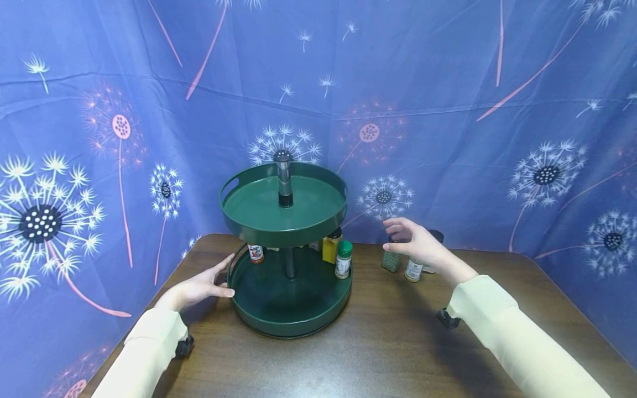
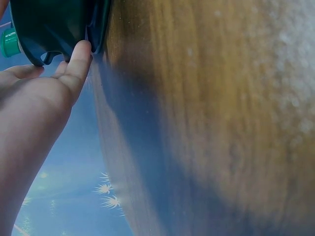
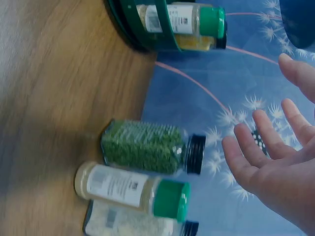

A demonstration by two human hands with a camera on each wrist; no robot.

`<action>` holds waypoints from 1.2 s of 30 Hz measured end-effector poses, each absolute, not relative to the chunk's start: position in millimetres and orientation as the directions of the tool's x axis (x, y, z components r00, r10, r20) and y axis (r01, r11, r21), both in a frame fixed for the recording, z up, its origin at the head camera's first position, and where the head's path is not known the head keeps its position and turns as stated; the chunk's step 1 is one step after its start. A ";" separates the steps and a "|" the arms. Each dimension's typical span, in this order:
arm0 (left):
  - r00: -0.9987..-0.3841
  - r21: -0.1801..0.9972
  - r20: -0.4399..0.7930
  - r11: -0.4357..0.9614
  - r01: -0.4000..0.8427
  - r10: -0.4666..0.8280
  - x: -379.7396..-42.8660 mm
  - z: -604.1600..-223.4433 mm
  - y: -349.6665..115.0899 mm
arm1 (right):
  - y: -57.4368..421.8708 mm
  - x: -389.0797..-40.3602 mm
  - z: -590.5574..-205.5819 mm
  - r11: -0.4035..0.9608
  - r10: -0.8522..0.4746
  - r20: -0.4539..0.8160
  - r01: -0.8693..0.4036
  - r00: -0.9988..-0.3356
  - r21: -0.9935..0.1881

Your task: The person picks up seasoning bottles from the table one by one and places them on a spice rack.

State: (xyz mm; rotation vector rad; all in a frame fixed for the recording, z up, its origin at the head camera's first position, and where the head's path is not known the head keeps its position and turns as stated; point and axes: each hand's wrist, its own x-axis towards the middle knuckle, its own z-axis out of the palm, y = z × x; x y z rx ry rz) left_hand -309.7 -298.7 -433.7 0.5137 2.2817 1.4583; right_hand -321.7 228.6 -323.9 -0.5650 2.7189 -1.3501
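Note:
A green two-tier round organizer (image 1: 293, 326) stands on the table. My left hand (image 1: 201, 284) touches the left side of its lower tray, thumb and fingers spread along the outer wall. In the left wrist view those fingertips lie by a cutout in the green wall (image 2: 49, 29). My right hand (image 1: 415, 242) is raised above several spice jars at the right, fingers relaxed and holding nothing. Nearest it are a black-capped jar of green dried herbs (image 3: 142, 147), a green-capped shaker (image 3: 128, 189) and a black-capped jar of pale contents (image 3: 128, 219).
On the lower tray stand a green-capped shaker (image 1: 343, 261), a yellow container (image 1: 330, 249) with a black cap, and a red-and-white labelled jar (image 1: 256, 254). The upper tray (image 1: 308, 204) surrounds a metal post (image 1: 283, 177). Blue dandelion-print cloth (image 1: 448, 138) hangs behind the wooden table (image 1: 388, 342).

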 end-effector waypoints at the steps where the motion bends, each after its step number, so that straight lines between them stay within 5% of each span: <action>1: -0.859 0.914 -0.117 0.393 0.103 0.498 -309.9 -433.9 -298.6 | 231.4 -321.1 -323.4 0.556 -0.344 0.114 -0.300 -0.932 -0.775; 36: -0.853 0.918 -0.132 0.387 0.087 0.505 -306.8 -429.5 -296.5 | 294.0 -320.4 -366.7 0.570 -0.137 0.207 -0.249 -0.969 -0.783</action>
